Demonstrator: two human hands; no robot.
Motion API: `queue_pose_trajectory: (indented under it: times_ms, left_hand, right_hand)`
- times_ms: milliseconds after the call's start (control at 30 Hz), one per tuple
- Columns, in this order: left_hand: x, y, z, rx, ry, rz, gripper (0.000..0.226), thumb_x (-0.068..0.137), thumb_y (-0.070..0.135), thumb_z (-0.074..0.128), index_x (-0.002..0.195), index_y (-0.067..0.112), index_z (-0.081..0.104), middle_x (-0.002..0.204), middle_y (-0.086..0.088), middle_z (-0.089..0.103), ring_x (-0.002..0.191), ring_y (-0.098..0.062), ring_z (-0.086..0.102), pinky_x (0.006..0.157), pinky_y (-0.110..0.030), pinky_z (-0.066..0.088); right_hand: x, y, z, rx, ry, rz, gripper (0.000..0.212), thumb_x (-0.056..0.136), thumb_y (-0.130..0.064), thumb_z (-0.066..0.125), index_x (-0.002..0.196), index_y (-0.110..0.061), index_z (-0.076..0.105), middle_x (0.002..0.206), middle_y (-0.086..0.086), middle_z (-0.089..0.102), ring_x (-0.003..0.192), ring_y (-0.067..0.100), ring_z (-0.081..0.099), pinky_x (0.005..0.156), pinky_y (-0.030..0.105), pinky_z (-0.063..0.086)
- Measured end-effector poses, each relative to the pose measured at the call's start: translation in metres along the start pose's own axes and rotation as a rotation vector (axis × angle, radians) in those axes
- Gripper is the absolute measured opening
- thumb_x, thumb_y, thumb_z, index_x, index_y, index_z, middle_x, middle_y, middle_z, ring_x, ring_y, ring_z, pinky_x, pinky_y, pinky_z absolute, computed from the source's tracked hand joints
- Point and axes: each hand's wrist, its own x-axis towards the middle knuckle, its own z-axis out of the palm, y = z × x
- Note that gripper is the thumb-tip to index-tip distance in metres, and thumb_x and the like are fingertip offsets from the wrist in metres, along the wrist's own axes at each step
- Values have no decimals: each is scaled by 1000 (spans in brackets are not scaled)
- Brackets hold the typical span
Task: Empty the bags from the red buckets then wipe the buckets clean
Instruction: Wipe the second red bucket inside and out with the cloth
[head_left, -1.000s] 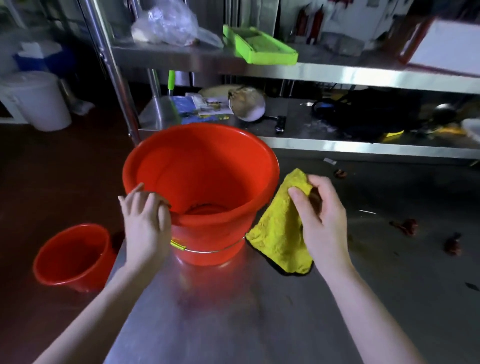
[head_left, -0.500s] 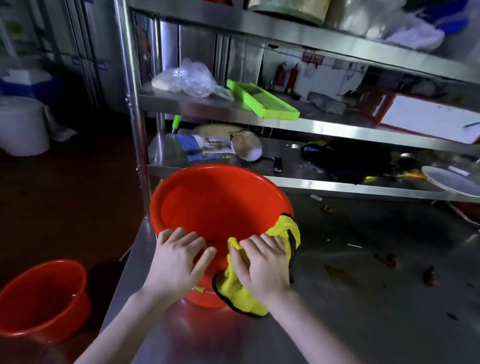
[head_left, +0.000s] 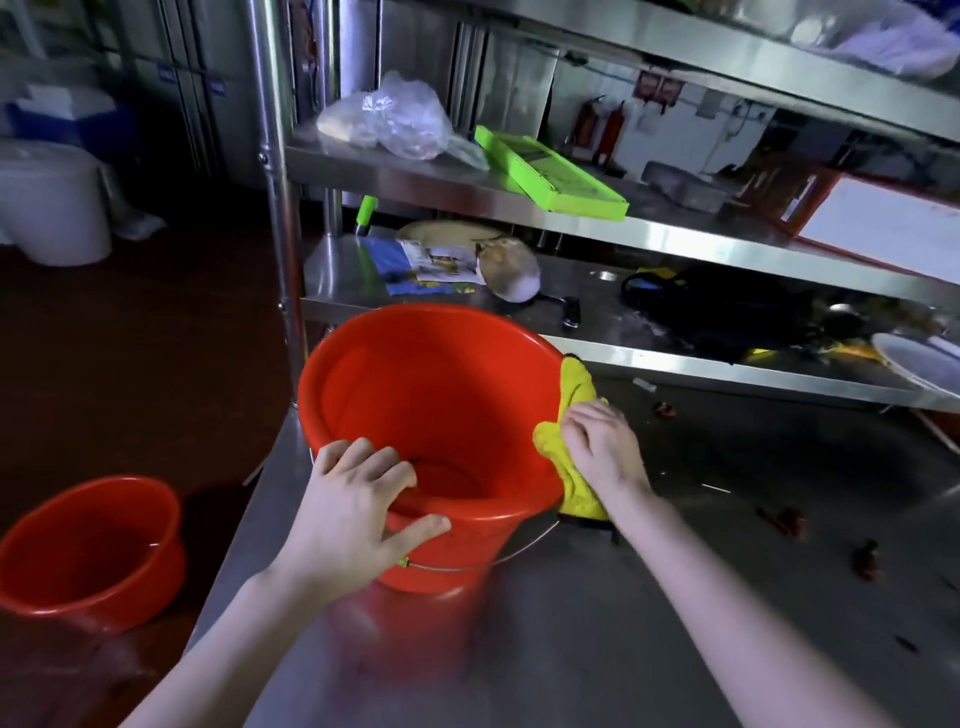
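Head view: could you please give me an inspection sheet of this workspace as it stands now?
Surface: steel table, bare metal.
Job's things: red bucket on the table, mouth up, no bag seen inside; yellow cloth against its outer right side; second red bucket lower left, off the table.
Clutter: reddish scraps scattered on the table's right part.
Hands: left hand grips the bucket's near rim, fingers inside, thumb outside; right hand holds the cloth to the bucket wall.
Cables: nothing seen.
Surroundings: steel shelving behind, with a green tray and a clear plastic bag; white tub far left.
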Motion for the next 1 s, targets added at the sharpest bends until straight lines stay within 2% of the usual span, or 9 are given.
queue_pose_trajectory:
  times_ms: [67, 200, 333, 467, 567, 700, 833, 900, 1000]
  left_hand:
    - [3, 11, 2, 36, 7, -16, 61, 83, 74, 43, 77, 18, 66, 72, 9, 52, 71, -20, 49, 78, -41, 42]
    - [5, 34, 6, 123, 10, -39, 53, 83, 64, 48, 71, 14, 65, 67, 4, 54, 66, -25, 53, 69, -41, 42]
    - [2, 49, 4, 137, -12, -72, 53, 81, 66, 50, 73, 15, 65, 67, 6, 54, 66, -23, 53, 68, -38, 40]
    - [-6, 52, -2, 87, -60, -41, 50, 86, 63, 45, 86, 19, 69, 78, 12, 57, 75, -18, 52, 78, -35, 40]
    - [-13, 58, -5, 94, -61, -22, 47, 88, 56, 43, 91, 18, 71, 82, 10, 60, 77, -19, 55, 81, -37, 42]
    - [-7, 82, -7, 142, -73, -110, 44, 86, 49, 46, 86, 14, 72, 78, 3, 63, 75, -26, 58, 77, -43, 47]
    - [-7, 108, -6, 114, -90, -240, 37, 78, 39, 45, 78, 11, 69, 79, 0, 62, 77, -29, 57, 74, -44, 45]
    - [-8, 97, -17, 63, -81, -232, 47, 76, 50, 51, 93, 11, 73, 99, -6, 64, 89, -32, 56, 76, -46, 49]
    - [-13, 52, -44, 110, -179, -243, 78, 69, 73, 53, 123, 19, 63, 125, -6, 56, 116, -34, 49, 93, -54, 41]
  right_hand:
    - [-27, -29, 8, -59, 130, -19, 39, 87, -22, 40, 56, -9, 59, 62, 7, 62, 66, 30, 58, 76, 39, 46]
    - [-61, -89, 27, -73, 209, -67, 36, 92, -29, 46, 58, -20, 52, 56, -3, 52, 60, 23, 48, 68, 38, 38]
    - [-43, -47, 7, 4, 47, -365, 32, 87, -25, 47, 58, -15, 54, 56, 1, 52, 58, 26, 50, 59, 36, 39]
    - [6, 20, -23, -59, -230, -361, 29, 92, -16, 48, 70, -5, 64, 76, 9, 66, 81, 29, 61, 80, 41, 46]
    - [14, 37, -19, -62, -193, -302, 25, 95, -13, 51, 83, -1, 69, 96, 12, 70, 106, 30, 60, 97, 38, 40]
    - [-31, -14, 2, 15, 57, -219, 32, 86, -22, 41, 60, -13, 59, 63, 4, 59, 68, 29, 55, 75, 38, 41]
    - [-62, -65, 15, 53, 139, -257, 31, 85, -25, 48, 56, -17, 55, 56, -1, 53, 59, 24, 48, 64, 37, 37]
    - [-54, -56, 10, 67, 99, -358, 32, 85, -25, 47, 58, -14, 59, 56, 0, 55, 59, 25, 50, 64, 36, 39]
    - [-33, -29, -2, 84, -64, -427, 34, 88, -21, 44, 60, -9, 59, 59, 3, 57, 65, 27, 52, 70, 39, 41]
